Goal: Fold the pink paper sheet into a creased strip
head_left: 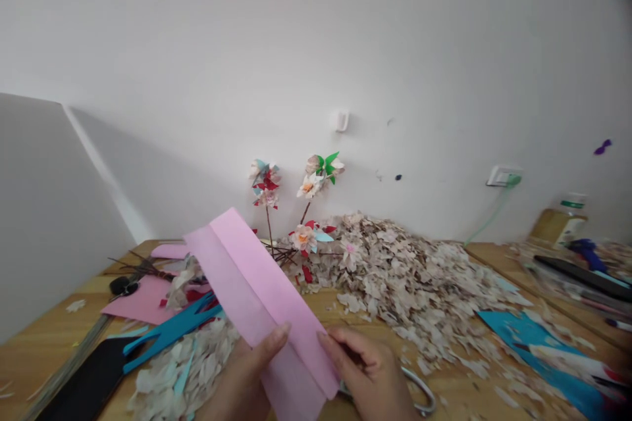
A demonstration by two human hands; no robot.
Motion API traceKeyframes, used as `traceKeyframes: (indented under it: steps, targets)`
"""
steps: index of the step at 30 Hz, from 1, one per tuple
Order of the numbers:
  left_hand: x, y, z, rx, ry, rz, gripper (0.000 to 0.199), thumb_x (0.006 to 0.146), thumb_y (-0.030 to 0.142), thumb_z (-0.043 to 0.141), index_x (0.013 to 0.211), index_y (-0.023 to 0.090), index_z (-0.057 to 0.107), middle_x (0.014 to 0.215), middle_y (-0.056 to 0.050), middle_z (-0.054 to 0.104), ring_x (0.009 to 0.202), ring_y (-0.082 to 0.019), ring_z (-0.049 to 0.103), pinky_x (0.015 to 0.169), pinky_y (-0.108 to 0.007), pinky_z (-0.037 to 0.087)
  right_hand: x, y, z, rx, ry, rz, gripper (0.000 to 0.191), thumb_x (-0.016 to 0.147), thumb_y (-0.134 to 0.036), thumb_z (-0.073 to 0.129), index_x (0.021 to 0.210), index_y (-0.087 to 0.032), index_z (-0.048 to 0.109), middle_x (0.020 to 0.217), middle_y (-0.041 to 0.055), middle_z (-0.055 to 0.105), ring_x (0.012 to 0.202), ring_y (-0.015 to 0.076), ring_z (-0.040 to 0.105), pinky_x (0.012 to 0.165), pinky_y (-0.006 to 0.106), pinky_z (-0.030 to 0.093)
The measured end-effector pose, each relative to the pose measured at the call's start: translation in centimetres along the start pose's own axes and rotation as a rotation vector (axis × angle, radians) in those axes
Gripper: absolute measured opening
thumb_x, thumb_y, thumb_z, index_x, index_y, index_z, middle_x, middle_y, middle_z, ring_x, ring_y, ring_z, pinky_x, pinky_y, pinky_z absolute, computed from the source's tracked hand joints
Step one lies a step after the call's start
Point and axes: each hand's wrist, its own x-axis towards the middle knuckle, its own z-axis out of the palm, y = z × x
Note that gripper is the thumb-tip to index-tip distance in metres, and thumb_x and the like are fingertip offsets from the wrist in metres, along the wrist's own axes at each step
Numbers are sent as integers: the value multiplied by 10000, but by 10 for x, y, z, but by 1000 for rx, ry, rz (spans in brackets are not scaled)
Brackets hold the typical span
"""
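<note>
Pinching the near end of a long folded pink paper sheet [257,289], my left hand [247,375] and right hand [370,375] are both closed on it, thumbs on top. It slants up above the wooden worktop [39,348]. Metal scissors [419,395] lie just under my right hand, with a heap of pale paper scraps [405,276] and paper flowers [311,187] beyond.

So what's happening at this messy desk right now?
A person holds a folded pink paper sheet up over a wooden table, the left hand and right hand both pinching its near end. Scissors lie under the right hand. A pile of pale paper scraps covers the tabletop, and paper flowers on stems stand by the wall.
</note>
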Motion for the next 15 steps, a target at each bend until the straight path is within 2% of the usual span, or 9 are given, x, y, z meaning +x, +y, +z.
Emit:
traceKeyframes:
  steps: [4, 7, 11, 15]
  targets:
    - [-1, -1, 8, 14, 259, -27, 271, 604, 248, 750, 816, 104, 662, 768, -111, 734, 789, -293, 668, 712, -363, 512, -4, 0, 5, -28, 64, -28, 364, 828, -439, 463, 695, -171, 669, 589, 11, 605, 514, 130, 515, 487, 190, 375]
    - [2, -3, 4, 47, 356, -21, 293, 618, 215, 744, 864, 88, 647, 803, -125, 734, 750, -274, 675, 704, -357, 518, -5, -3, 6, 26, 45, 17, 352, 818, -453, 475, 714, -184, 677, 594, 10, 612, 526, 137, 521, 497, 193, 380]
    - [3, -4, 2, 79, 383, -13, 297, 613, 213, 748, 852, 68, 649, 756, -137, 735, 718, -288, 679, 679, -369, 526, -2, 0, 7, 129, -6, 127, 380, 795, -496, 492, 702, -171, 666, 606, 12, 593, 568, 146, 510, 512, 198, 377]
    - [1, -4, 6, 32, 302, -26, 300, 601, 216, 755, 845, 76, 653, 746, -132, 736, 752, -306, 678, 667, -377, 536, -1, 8, 9, 189, -40, 187, 421, 789, -521, 484, 675, -145, 635, 600, 8, 545, 574, 138, 477, 516, 203, 362]
